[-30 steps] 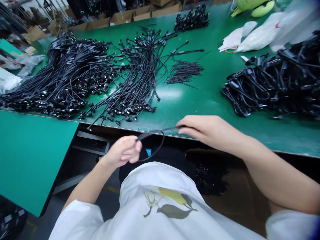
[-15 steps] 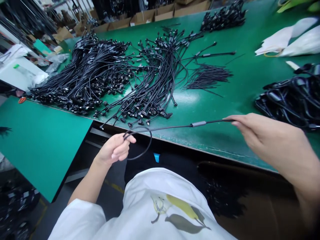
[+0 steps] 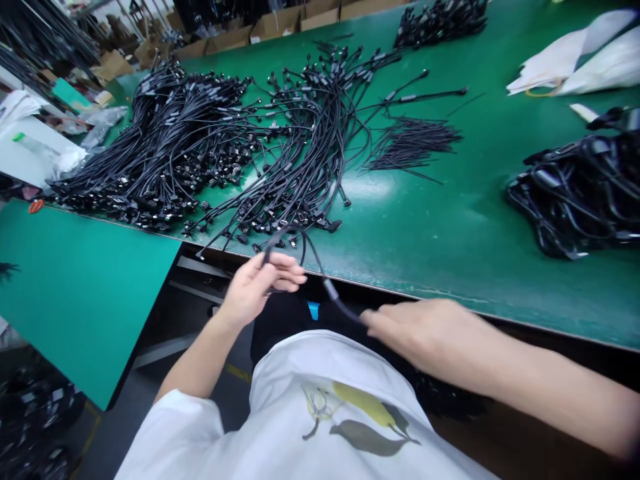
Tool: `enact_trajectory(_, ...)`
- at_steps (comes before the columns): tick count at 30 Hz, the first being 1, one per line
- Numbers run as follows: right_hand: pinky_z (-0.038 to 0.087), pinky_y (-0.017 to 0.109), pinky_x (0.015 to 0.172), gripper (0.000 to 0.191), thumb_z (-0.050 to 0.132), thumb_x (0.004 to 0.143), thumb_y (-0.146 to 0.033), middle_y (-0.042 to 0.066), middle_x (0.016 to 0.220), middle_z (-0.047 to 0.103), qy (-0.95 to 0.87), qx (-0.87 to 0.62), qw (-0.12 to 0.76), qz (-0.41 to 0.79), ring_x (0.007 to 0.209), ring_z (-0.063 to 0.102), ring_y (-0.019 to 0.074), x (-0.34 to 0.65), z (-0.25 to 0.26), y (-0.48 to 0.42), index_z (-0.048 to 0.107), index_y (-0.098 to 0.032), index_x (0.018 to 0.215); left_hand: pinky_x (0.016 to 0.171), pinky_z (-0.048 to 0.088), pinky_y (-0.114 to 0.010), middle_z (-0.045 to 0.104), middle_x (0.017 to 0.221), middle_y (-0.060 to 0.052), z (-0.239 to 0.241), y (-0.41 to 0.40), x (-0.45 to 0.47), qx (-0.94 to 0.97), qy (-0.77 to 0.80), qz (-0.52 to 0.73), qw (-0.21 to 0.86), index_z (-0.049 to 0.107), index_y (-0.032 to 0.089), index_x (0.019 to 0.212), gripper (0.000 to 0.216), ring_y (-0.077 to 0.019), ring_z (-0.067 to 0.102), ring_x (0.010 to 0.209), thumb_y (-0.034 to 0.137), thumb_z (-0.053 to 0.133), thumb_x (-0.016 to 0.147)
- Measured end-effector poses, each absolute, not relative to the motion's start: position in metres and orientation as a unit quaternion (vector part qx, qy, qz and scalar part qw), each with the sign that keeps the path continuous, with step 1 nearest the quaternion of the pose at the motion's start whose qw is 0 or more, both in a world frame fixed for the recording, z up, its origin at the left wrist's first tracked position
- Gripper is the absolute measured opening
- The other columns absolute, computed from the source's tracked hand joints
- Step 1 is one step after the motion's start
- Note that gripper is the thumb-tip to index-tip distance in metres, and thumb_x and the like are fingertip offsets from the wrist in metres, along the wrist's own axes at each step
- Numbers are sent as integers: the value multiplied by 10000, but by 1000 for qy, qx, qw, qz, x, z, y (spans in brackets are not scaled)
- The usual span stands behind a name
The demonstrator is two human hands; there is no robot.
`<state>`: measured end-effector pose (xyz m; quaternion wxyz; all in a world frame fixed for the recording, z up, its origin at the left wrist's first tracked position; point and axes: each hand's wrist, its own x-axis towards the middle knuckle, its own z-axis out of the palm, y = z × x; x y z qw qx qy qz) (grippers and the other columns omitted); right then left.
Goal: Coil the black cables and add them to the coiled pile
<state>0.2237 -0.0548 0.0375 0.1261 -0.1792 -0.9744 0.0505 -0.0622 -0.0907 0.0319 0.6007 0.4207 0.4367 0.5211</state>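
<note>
A black cable with a grey sleeve on it runs between my two hands, in front of the table's near edge. My left hand is closed on the looped part of the cable, thumb against fingers. Its other end sits pinched in my right hand, which is slightly smeared by motion; the cable's tip is hidden there. Just beyond my left hand lies a spread of similar cables with small connectors, on the green table.
A larger heap of cables lies on the left. Thin black ties are piled at mid-table. Bundled coiled cables and white bags lie on the right. A lower green board adjoins on the left; cardboard boxes stand behind.
My right hand has moved left and down toward my left hand with the cable end. The taut cable now bends, and its loop has shifted up over my left fingers.
</note>
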Motion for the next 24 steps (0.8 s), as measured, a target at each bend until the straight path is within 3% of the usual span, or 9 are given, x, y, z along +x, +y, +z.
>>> enact_trajectory(2, 305, 260, 511, 335, 374, 983, -217, 2, 617, 587, -975, -146, 123, 114, 503, 498, 107, 205, 46, -62, 578, -177, 720, 938, 505, -341, 690, 1110, -109, 29, -88, -39, 554, 432, 447, 554, 691, 185, 1031, 272, -214, 641, 1059, 384, 532, 936)
enact_trajectory(4, 324, 255, 540, 298, 397, 986, -251, 15, 692, 621, -961, -176, 166, 131, 577, 538, 113, 194, 52, -58, 595, -172, 778, 1006, 443, -364, 684, 1130, -114, 27, -89, -23, 649, 415, 368, 521, 688, 184, 1005, 271, -230, 609, 1111, 364, 491, 953)
enact_trajectory(7, 370, 230, 587, 234, 467, 974, -300, 9, 726, 627, -918, -237, 255, 189, 639, 559, 107, 187, 51, -42, 596, -182, 819, 811, 484, -316, 677, 848, -74, 24, -91, -14, 663, 413, 318, 537, 655, 178, 894, 284, -186, 629, 830, 393, 479, 954)
enact_trajectory(9, 420, 238, 650, 216, 551, 929, -387, 26, 786, 625, -866, -290, 340, 223, 710, 568, 127, 184, 42, -32, 583, -188, 850, 667, 460, -284, 573, 650, -11, 22, -90, -13, 595, 415, 366, 583, 616, 179, 847, 302, -141, 551, 633, 435, 490, 946)
enact_trajectory(11, 462, 288, 753, 329, 611, 864, -502, 74, 939, 627, -794, -360, 422, 248, 861, 581, 175, 180, 28, -27, 570, -186, 950, 604, 436, -277, 445, 543, 48, 20, -87, -10, 493, 395, 458, 625, 575, 186, 811, 330, -111, 449, 510, 495, 524, 917)
enact_trajectory(13, 470, 310, 781, 384, 539, 885, -573, 75, 948, 617, -740, -402, 431, 324, 880, 579, 184, 173, 16, -26, 545, -193, 940, 622, 450, -298, 430, 529, 57, 17, -82, -6, 412, 374, 512, 655, 558, 189, 784, 368, -108, 434, 485, 547, 574, 871)
enact_trajectory(17, 400, 235, 589, 455, 346, 971, -573, -22, 626, 470, -639, -438, 413, 479, 578, 455, 104, 157, 5, -31, 415, -205, 712, 811, 469, -369, 569, 638, -29, 8, -74, 10, 343, 372, 474, 720, 575, 173, 716, 543, -190, 601, 714, 699, 499, 829)
enact_trajectory(21, 402, 222, 566, 439, 444, 931, -588, -29, 651, 408, -491, -397, 481, 608, 599, 435, 99, 143, 4, -33, 422, -205, 717, 740, 442, -326, 402, 517, 31, -7, -75, 27, 260, 381, 533, 710, 443, 201, 622, 573, -149, 510, 602, 723, 402, 855)
enact_trajectory(24, 489, 224, 654, 427, 539, 879, -596, -3, 793, 510, -389, -367, 492, 687, 738, 544, 108, 137, 5, -35, 435, -204, 746, 672, 412, -309, 342, 498, 60, -15, -78, 26, 296, 390, 542, 683, 422, 206, 654, 528, -126, 444, 519, 680, 409, 886)
